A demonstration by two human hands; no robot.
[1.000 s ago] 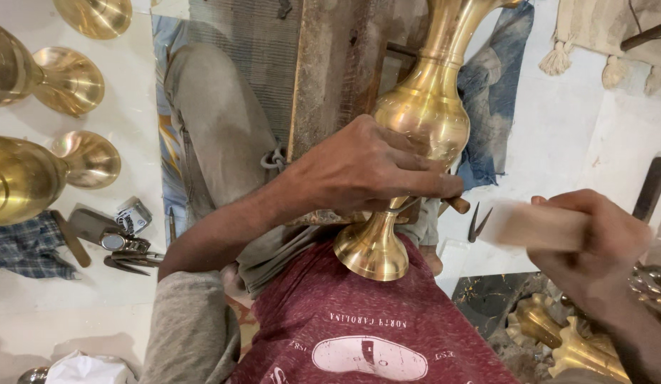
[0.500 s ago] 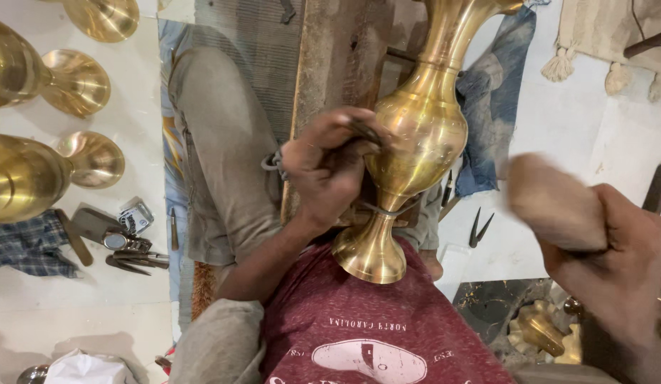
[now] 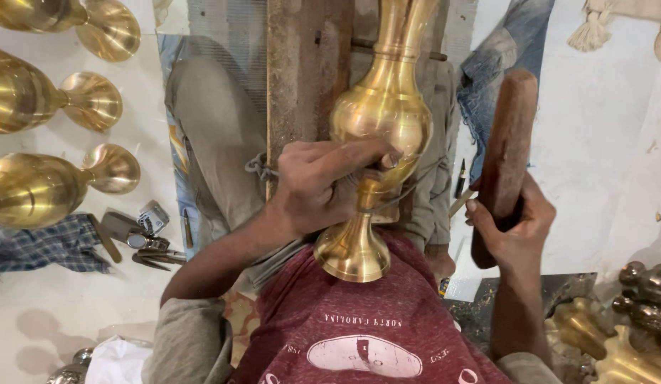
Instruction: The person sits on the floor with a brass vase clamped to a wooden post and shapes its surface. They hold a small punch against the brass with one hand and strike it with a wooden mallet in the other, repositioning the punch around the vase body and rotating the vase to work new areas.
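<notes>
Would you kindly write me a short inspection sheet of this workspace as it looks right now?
Surface: pale floor, wooden plank under the work.
Job's things: brass vase lying along the plank; wooden mallet raised.
Clutter: finished brass vases at left, small hand tools, checked cloth, brass parts lower right.
Hands: left hand grips the vase's neck; right hand holds the mallet.
Cables: nothing seen.
Surroundings: denim cloth.

This is a workshop where shiny metal vases are made. More gold-coloured vases (image 3: 39,188) lie on the white floor (image 3: 600,142). Small tools (image 3: 142,238) sit beside them. A rough wooden plank (image 3: 302,71) stands in the middle.
</notes>
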